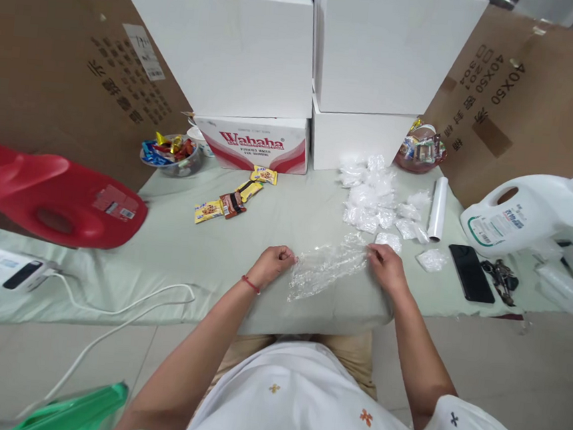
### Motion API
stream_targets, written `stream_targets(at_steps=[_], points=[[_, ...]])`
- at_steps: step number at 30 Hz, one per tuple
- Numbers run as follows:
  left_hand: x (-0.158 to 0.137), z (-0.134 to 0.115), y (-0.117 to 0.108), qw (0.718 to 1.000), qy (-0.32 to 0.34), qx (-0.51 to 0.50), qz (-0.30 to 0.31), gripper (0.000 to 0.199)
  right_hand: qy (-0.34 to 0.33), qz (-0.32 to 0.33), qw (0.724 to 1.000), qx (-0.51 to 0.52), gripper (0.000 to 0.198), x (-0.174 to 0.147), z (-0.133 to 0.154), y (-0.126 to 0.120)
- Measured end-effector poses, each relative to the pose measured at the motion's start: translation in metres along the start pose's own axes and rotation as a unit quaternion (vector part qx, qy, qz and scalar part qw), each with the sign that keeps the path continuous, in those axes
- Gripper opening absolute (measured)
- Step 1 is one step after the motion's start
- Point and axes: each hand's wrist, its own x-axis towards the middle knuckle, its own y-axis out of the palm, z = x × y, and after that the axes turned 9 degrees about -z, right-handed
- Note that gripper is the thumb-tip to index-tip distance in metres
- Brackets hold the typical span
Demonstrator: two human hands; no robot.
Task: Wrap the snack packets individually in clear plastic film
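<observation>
A crinkled clear plastic bag (327, 265) is stretched between my two hands, just above the front of the cloth-covered table. My left hand (274, 267), with a red cord at the wrist, pinches its left end. At the other end, the fingers of my right hand (386, 267) are closed on the upper right corner. Just beyond my right hand lies a small folded clear packet (388, 241). Behind it spreads a heap of similar folded plastic packets (371, 196). Several yellow and brown snack packets (232, 203) lie in a slanting row farther back, left of the bag.
White boxes (260, 52) and cardboard walls (537, 96) bound the back and sides. Left are a red jug (57, 195), a candy bowl (174, 155) and a white cable (122, 311). Right are a film roll (437, 208), a phone (470, 273), keys (501, 281) and a white jug (527, 213).
</observation>
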Motion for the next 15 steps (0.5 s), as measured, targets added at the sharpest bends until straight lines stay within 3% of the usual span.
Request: stream_targets(at_steps=[3,5,8,11,15], points=[[-0.014,-0.004,0.007,0.998,-0.015,-0.047,-0.039,0.042,-0.056,-0.074,0.996,-0.011,0.034,-0.005,0.037,0.015],[-0.024,-0.009,0.014,0.994,-0.029,-0.096,-0.052,0.044,-0.046,-0.006,0.997,0.060,0.034,-0.020,0.065,0.034],[-0.038,-0.019,0.024,0.981,-0.045,-0.183,-0.041,0.044,0.024,0.137,0.977,0.163,0.041,-0.044,0.095,0.071],[-0.046,-0.025,0.024,0.973,-0.041,-0.222,-0.052,0.043,0.087,0.143,0.964,0.207,0.036,-0.050,0.101,0.095],[-0.051,-0.020,0.006,0.962,-0.048,-0.245,-0.112,0.044,0.152,0.072,0.947,0.273,0.033,-0.041,0.086,0.085]])
